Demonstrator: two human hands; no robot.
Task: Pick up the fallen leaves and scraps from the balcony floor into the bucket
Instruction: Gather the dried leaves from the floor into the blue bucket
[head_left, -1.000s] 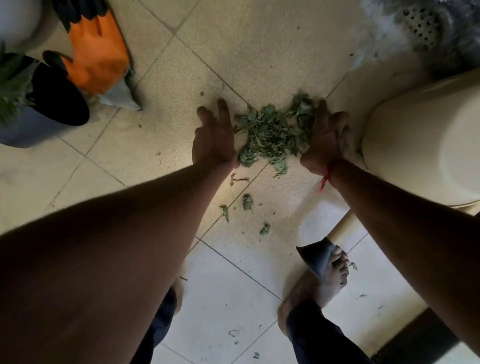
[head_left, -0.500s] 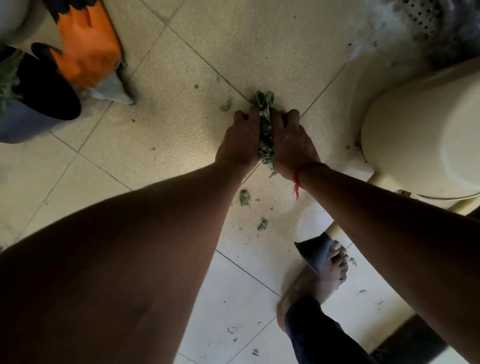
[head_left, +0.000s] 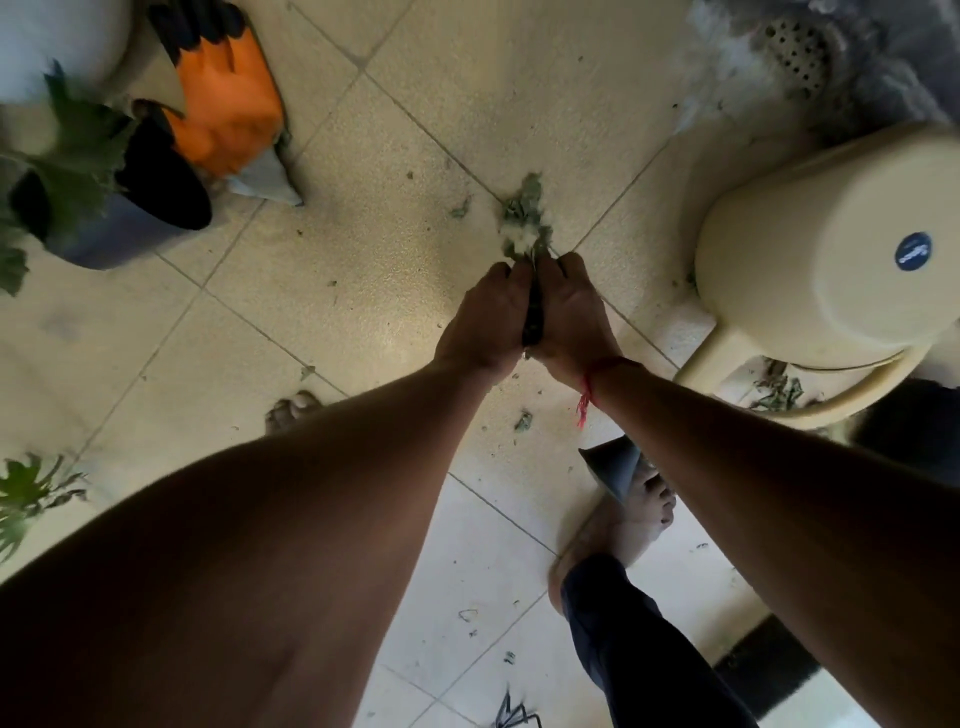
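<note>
A bunch of green leaves and scraps (head_left: 522, 218) sticks out from between my two hands above the tiled floor. My left hand (head_left: 483, 322) and my right hand (head_left: 571, 317) are pressed together, fingers curled round the bunch; most of it is hidden between the palms. A red thread hangs from my right wrist. The cream bucket (head_left: 810, 249) lies tilted to the right of my hands, its handle toward me, with some leaves (head_left: 774, 389) at its rim. A few loose scraps remain on the floor, one (head_left: 523, 421) below my wrists and one (head_left: 460, 208) left of the bunch.
An orange glove (head_left: 228, 114) and a dark plant pot (head_left: 119, 228) sit at the upper left. A floor drain (head_left: 795, 52) is at the top right. My bare feet (head_left: 628, 519) stand below the hands, a grey pointed piece (head_left: 613, 467) by the right one.
My hands were apart on either side of the spread pile, then swept together. The pile is now gathered into a bunch squeezed between them and drawn slightly toward me.
</note>
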